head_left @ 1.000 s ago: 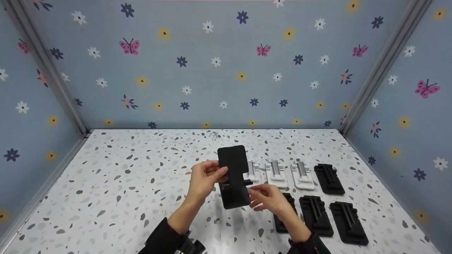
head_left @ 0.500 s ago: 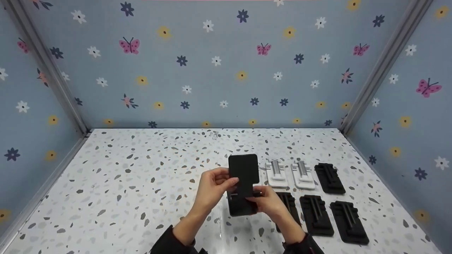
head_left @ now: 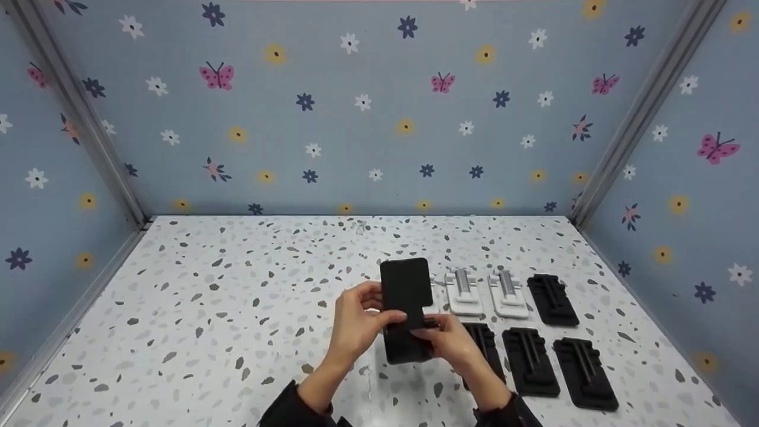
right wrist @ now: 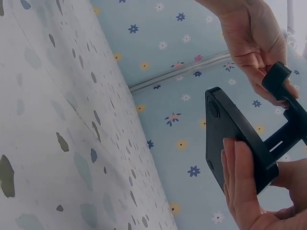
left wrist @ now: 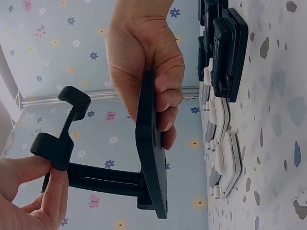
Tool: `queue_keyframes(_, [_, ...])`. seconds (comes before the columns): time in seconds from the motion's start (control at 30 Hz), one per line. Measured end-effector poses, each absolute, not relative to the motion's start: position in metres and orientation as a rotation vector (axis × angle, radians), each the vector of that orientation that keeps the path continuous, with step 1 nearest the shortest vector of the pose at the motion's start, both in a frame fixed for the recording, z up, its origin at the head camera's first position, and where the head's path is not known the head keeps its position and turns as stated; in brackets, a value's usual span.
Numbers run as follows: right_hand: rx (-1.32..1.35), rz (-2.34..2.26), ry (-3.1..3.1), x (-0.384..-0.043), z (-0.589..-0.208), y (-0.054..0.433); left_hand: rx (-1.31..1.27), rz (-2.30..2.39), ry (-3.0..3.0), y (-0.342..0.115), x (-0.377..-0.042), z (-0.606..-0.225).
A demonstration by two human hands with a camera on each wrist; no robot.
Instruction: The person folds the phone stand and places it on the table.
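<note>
A black folding phone stand (head_left: 407, 284) is held up over the table between both hands, opened out. My left hand (head_left: 354, 326) pinches its holder plate at the left edge, thumb across the face. In the left wrist view the fingers are beside one of the plate's two hooked lips (left wrist: 52, 147). My right hand (head_left: 453, 342) grips the lower part. From the right wrist view, its fingers lie along the underside of the flat base (right wrist: 232, 132), which has round pads. A slotted arm (left wrist: 105, 179) links base and holder plate. The left hand's rear fingers are partly hidden in the head view.
To the right lie folded phone stands: white ones (head_left: 464, 293) in the back row, one mostly covered by the held stand, and a black one (head_left: 552, 300) beside them. Several black stands (head_left: 531, 363) form the front row. Flowered panels enclose the speckled table (head_left: 237, 284).
The stand has shifted right and slightly nearer. My right hand has gone from loose fingers at its edge to a grip. Lately my left thumb has slid further across the plate.
</note>
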State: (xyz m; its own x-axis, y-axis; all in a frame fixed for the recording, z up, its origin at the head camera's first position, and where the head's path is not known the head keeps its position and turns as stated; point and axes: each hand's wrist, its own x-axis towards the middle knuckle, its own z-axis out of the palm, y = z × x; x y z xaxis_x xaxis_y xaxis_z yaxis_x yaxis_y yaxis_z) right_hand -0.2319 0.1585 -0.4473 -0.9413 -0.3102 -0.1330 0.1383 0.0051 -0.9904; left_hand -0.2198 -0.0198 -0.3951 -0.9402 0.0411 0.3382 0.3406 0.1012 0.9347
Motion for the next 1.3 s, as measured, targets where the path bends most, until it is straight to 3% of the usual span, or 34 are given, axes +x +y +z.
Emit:
queue_keyframes(0.33, [-0.124,-2.001,2.021,-0.234,-0.452,0.159,-0.319,-1.893,-2.148,-0.015,-0.206,-0.371])
queue_keyframes(0.57, [-0.091,-2.009,2.033,-0.233,-0.451,0.157,-0.318,-1.809,-2.102,-0.012,-0.23,-0.411])
queue_keyframes(1.3, [-0.085,-2.071,1.922,-0.229,-0.45,0.153,-0.47,-1.371,-2.022,-0.006,-0.251,-0.431])
